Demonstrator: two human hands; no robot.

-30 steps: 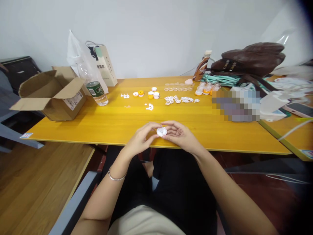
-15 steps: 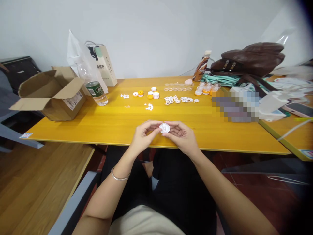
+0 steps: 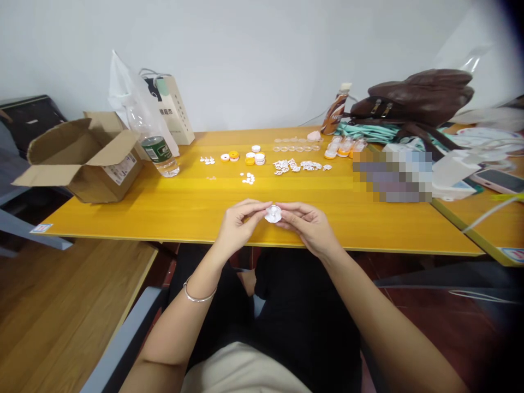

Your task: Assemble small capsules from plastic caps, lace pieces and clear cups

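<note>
Above the table's front edge, a small round white plastic part is pinched between both hands. My left hand grips its left rim with thumb and forefinger. On the opposite side, my right hand is closed on its right rim. The part's face is turned up, with a raised shape in its middle; finer detail is too small to make out. Beyond the hands lie small white discs, openwork white pieces, white and orange round caps, and rows of clear round covers.
An open cardboard box and a water bottle stand at the left. A brown drink bottle, a brown leather bag and a phone are at the right. Small white stemmed parts lie near orange caps.
My right thumb has moved up along the white part's right rim, and the part is turned slightly. Both hands still hold it. The view has shifted a little.
</note>
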